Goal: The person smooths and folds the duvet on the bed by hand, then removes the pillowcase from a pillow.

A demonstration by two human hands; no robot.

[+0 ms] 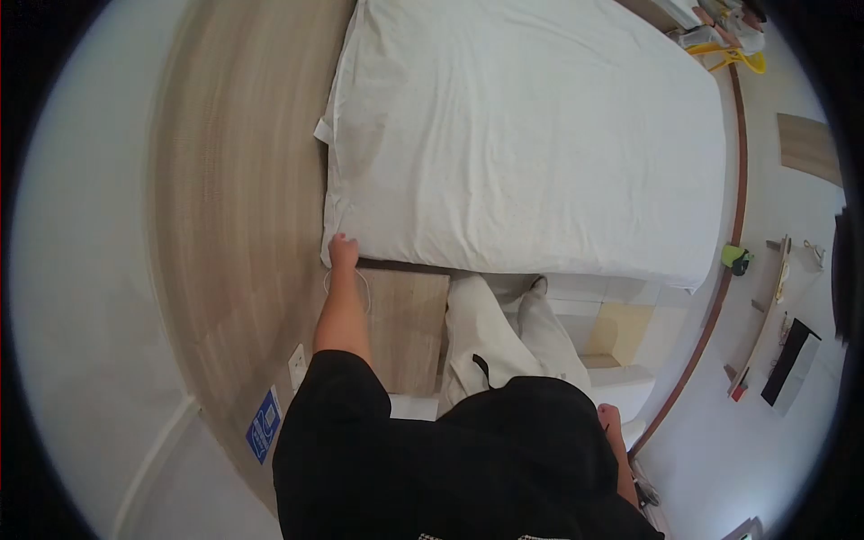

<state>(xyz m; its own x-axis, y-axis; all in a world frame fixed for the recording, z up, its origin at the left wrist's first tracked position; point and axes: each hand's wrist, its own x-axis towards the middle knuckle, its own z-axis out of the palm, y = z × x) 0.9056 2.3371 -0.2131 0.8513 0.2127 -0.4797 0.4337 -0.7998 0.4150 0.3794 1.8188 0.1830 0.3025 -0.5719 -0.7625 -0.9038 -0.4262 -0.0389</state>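
A white sheet (540,135) covers the mattress, with shallow wrinkles across its surface. At the sheet's near left corner, beside the wooden headboard (243,180), my left hand (342,250) is closed on the sheet's edge. My right hand (609,416) hangs low at my right side, away from the bed, its fingers curled; whether anything is inside them is too small to tell. A small white tag (323,132) sticks out at the sheet's left edge.
A wooden nightstand (405,310) stands between the headboard and my legs, with a white cable (364,286) beside it. A socket (297,366) and blue sign (264,425) are at lower left. A wall shelf (761,324), green bin (735,258) and yellow chair (733,59) are at right.
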